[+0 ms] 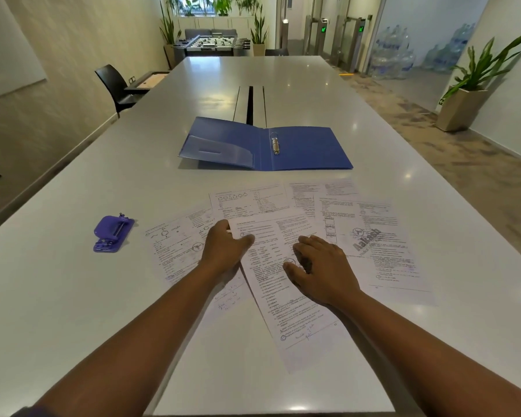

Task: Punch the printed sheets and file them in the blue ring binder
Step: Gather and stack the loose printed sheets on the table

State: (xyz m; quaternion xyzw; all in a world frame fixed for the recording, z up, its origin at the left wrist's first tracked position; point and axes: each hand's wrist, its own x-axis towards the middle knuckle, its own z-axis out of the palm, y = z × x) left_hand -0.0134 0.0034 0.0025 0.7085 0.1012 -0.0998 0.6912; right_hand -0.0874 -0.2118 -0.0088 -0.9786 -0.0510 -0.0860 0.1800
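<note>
Printed sheets (286,251) lie fanned out across the near part of the long white table (73,296), overlapping one another in a loose spread, and both bare hands are down on them. The left hand (226,251) rests palm-down at the left edge of the topmost sheet, fingers curled loosely over that edge and thumb lying on the page; whether it actually grips the paper I cannot tell. The right hand (322,266) lies flat and relaxed on the same sheet, fingers spread, gripping nothing. That top sheet sits at a tilt, its lower corner pointing toward the near table edge. Just beyond the papers, the blue ring binder (265,145) lies wide open, covers flat, with its metal ring mechanism (275,145) showing beside the spine and a clear pocket on the left inside cover. Off to the left of the sheets, well apart from them, sits the purple hole punch (112,233), alone on the tabletop. At the far right, on the floor, a potted plant (475,82) stands against the wall.
</note>
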